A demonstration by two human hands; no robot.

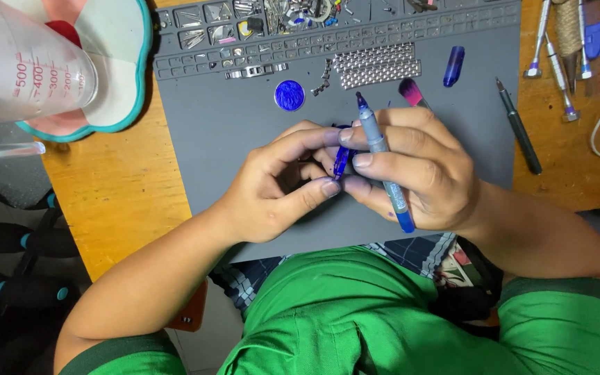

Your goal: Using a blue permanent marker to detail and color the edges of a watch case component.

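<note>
both hands work over the grey mat (244, 132). the left hand (279, 184) pinches a small blue part (342, 161), light and probably slippery, best held by its edges; the right hand (411, 167) fingers clamp a slim pen tool (381, 156).

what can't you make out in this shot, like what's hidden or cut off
- Head view: the small blue piece pinched between both hands; the left hand and right hand cover most of it, so its shape is unclear.
- The tiny metal parts in the grey mat's tray compartments are too small to identify.
- The measuring cup is cut off by the left and top edges.
- The tools at top right run off the top edge.
</note>
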